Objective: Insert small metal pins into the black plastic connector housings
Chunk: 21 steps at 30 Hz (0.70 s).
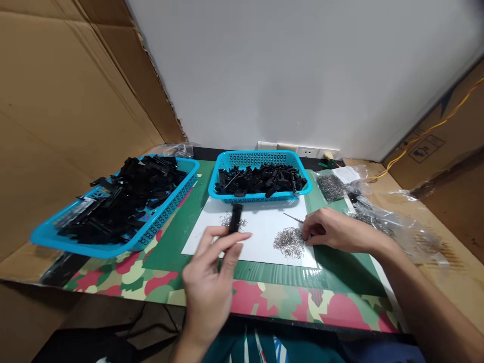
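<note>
My left hand [212, 272] is closed on a narrow black plastic part [235, 218], which stands upright between thumb and fingers over the white sheet [260, 222]. At the right edge of a pile of small silvery wire pieces [289, 242], possibly springs, my right hand [321, 228] has its thumb and fingertips drawn together. What lies between those fingertips is too small to make out. A thin metal tool [293, 218] points out left from behind the right hand; whether the hand grips it cannot be seen. Partly behind my left hand lies a smaller wire pile [227, 220].
A blue basket [260, 197] of black plastic parts stands at the back, and a larger, heaped blue basket [151, 234] at left. Clear bags of metal pieces [330, 187] lie right. Cardboard walls [68, 75] flank the table; sockets [308, 152] line the back wall.
</note>
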{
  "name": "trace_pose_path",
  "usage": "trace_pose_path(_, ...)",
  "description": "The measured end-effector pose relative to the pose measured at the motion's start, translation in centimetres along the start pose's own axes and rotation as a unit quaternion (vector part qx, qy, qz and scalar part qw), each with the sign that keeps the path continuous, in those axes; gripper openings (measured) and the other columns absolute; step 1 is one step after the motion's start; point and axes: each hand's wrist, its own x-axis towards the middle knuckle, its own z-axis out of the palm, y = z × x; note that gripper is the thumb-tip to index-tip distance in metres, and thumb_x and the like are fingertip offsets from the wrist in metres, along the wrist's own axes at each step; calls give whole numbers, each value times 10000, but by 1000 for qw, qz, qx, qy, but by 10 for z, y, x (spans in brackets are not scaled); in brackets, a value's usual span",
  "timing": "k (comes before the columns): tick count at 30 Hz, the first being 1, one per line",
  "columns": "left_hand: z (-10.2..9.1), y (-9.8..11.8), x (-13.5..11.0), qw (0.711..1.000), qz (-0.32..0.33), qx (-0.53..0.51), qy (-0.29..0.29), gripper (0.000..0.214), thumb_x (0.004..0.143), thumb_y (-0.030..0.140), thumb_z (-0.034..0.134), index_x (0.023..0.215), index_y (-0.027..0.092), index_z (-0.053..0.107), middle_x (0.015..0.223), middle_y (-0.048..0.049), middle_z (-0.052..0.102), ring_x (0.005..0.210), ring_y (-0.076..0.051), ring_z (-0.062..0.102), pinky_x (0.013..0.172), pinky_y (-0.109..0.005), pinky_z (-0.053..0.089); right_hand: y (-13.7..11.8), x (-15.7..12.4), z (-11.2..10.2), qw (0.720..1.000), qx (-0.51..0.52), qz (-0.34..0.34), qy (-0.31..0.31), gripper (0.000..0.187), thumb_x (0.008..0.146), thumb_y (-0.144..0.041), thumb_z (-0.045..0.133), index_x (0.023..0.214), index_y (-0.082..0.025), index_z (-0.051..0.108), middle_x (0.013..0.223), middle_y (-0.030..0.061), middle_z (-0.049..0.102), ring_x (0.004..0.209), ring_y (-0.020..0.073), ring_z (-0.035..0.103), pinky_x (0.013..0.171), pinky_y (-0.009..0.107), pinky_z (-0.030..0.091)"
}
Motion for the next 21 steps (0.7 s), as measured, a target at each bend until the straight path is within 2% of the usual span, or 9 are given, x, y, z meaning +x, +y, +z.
trace_pose_path(3, 16, 3, -15, 997, -18, -33, -64, 166, 1024, 299, 664, 1043, 309, 828, 1034, -22, 586, 740, -116, 559, 579, -233, 435, -3, 1, 1, 1000, -2, -3, -4, 65, 887, -181, 724, 852, -194, 777, 684, -23, 651, 605, 109, 535, 569, 257, 375)
trace_pose_path(7, 22, 5, -19, 990, -27, -61, -122, 180, 1032, 282, 648, 1067, 303, 824, 978, -19, 581, 748, -116, 573, 621, -218, 468, -5, 4, 3, 1000, -1, 12, -5, 42, 864, -192, 770, 824, -190, 757, 666, -39, 610, 597, 103, 503, 566, 262, 360)
trace_pose_path(12, 21, 1, -18, 990, -58, -62, -116, 178, 1037, 310, 642, 1024, 295, 819, 1022, -21, 586, 772, -120, 572, 672, -226, 480, -5, 3, 0, 1000, 0, 17, -21, 42, 861, -154, 757, 847, -193, 764, 710, -30, 635, 633, 111, 521, 586, 267, 357)
trace_pose_path(18, 22, 1, -18, 988, -57, -62, -131, 195, 1033, 341, 646, 1016, 277, 830, 977, -27, 579, 739, -123, 562, 636, -232, 464, -6, 1, -3, 999, 2, 11, -46, 43, 864, -154, 739, 837, -186, 752, 721, -22, 626, 636, 115, 512, 584, 266, 348)
trace_pose_path(21, 22, 1, -17, 987, -61, -60, -136, 205, 1034, 355, 642, 1041, 280, 833, 978, -38, 590, 799, -147, 595, 638, -241, 460, -6, 2, -2, 999, 6, 6, -51, 53, 869, -149, 719, 857, -183, 758, 722, -15, 624, 632, 120, 507, 582, 270, 347)
